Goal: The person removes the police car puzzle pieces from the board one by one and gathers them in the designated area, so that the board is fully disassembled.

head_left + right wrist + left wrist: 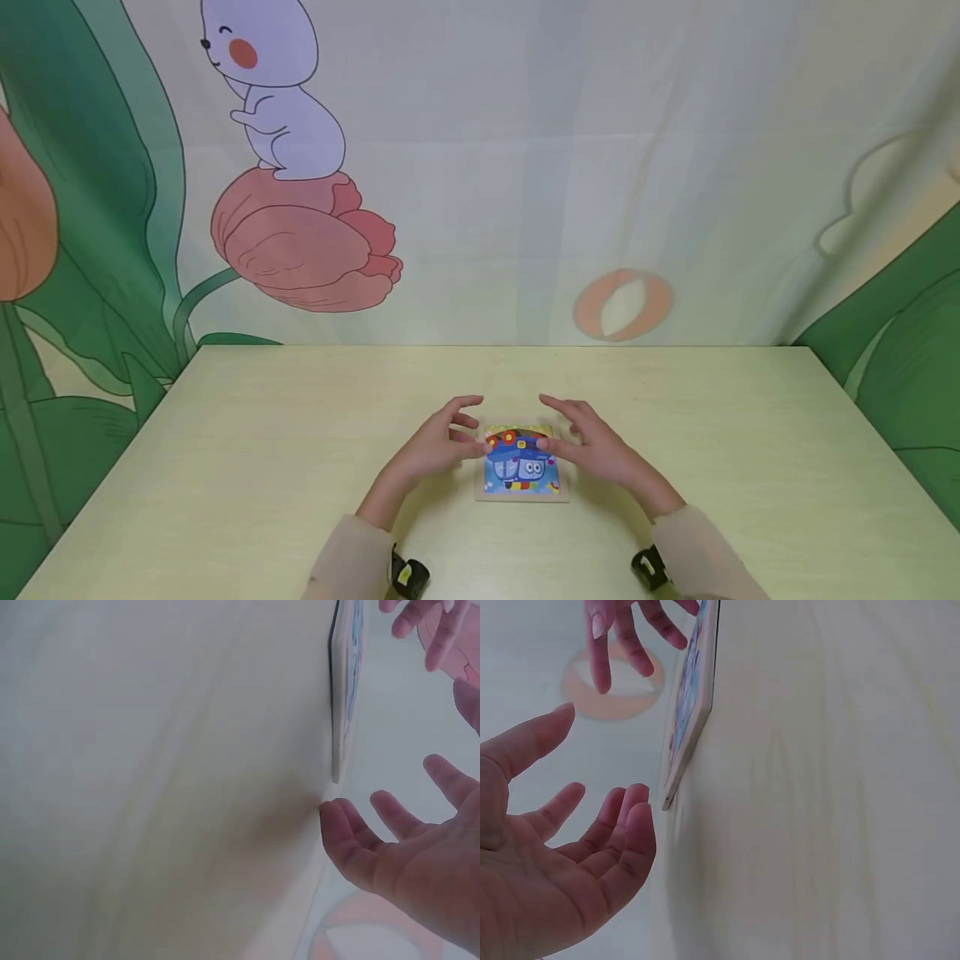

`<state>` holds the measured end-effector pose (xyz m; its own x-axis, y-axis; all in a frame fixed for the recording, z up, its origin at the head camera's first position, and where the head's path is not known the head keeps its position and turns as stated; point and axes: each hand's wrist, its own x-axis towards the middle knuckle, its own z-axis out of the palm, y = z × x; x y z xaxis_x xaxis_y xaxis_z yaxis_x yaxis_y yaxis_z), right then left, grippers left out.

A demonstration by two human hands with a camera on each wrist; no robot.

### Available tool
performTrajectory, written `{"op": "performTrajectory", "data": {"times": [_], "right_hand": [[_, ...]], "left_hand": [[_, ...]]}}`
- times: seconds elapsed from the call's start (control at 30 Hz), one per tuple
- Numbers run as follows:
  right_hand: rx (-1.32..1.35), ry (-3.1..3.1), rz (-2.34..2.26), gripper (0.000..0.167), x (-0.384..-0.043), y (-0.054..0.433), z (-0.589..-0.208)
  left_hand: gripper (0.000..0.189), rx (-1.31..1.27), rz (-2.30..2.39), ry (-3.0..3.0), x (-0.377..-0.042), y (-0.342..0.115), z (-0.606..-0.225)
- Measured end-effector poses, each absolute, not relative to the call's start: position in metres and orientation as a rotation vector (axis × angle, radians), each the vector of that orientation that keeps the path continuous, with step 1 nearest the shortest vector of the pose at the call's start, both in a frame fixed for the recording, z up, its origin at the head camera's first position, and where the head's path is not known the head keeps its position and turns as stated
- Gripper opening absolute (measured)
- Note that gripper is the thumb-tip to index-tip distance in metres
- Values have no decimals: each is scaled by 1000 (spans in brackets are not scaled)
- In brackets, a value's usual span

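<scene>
A small square picture puzzle in a pale wooden frame lies flat on the table, showing a blue cartoon vehicle with red and yellow wheels. At its left side is my left hand, fingers spread and loosely bent, holding nothing. My right hand mirrors it at the right side, also empty, its thumb over the picture's edge in the head view. In the left wrist view the frame's edge stands just beyond the left fingertips. The right wrist view shows the puzzle's edge past the curved right fingers.
The pale wooden table extends on both sides of the puzzle. Behind its far edge hangs a printed curtain with a white animal on a pink flower and green leaves. Black wrist straps show at both sleeves.
</scene>
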<state>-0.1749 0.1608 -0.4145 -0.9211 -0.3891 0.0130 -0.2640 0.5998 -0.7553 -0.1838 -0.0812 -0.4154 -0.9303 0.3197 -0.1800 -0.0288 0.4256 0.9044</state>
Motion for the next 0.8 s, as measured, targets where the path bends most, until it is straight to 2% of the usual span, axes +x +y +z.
{"op": "performTrajectory", "data": {"times": [0.33, 0.8], "right_hand": [[-379, 2550, -1238, 60, -185, 163, -418], [-394, 2616, -1100, 46, -193, 159, -427]], "left_hand": [[56, 201, 1368, 2353, -195, -79, -424], [42, 226, 1230, 2486, -208, -72, -432]]}}
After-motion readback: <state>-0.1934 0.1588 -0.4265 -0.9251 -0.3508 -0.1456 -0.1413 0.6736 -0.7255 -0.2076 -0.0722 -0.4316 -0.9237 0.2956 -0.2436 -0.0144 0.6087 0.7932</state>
